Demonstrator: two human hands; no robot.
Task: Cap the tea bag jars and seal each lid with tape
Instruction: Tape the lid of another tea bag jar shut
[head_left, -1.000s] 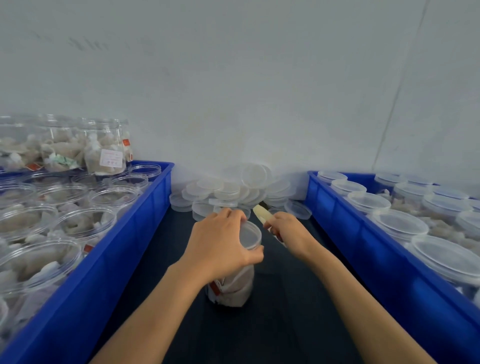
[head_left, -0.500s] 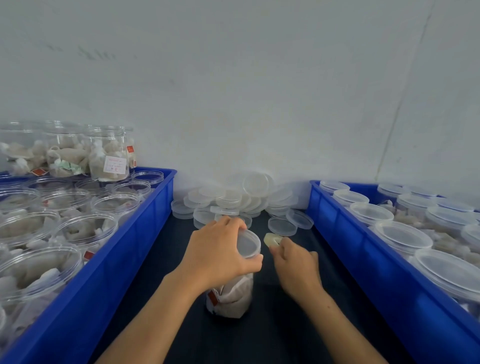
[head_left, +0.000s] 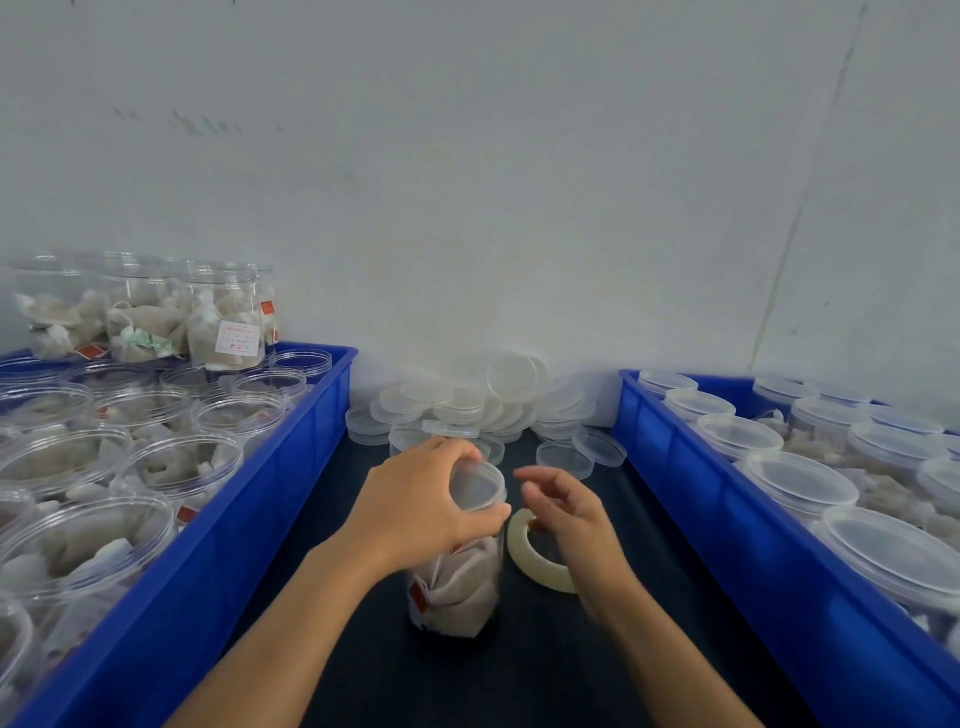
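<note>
My left hand (head_left: 415, 506) grips the lid (head_left: 475, 486) on the jar (head_left: 457, 582), which stands between the two bins. My right hand (head_left: 563, 512) hangs loosely curled, holding nothing, above the tape (head_left: 535, 564) just right of the jar. The jar looks light, thin and slippery; I'd hold it at the rim.

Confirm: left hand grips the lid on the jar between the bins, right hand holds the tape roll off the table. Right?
Not quite. The head view shows the tape roll lying on the dark table beside the jar, and the right hand above it holds nothing that shows. The rest holds: the left hand grips the lid on the jar between the blue bins.
</note>
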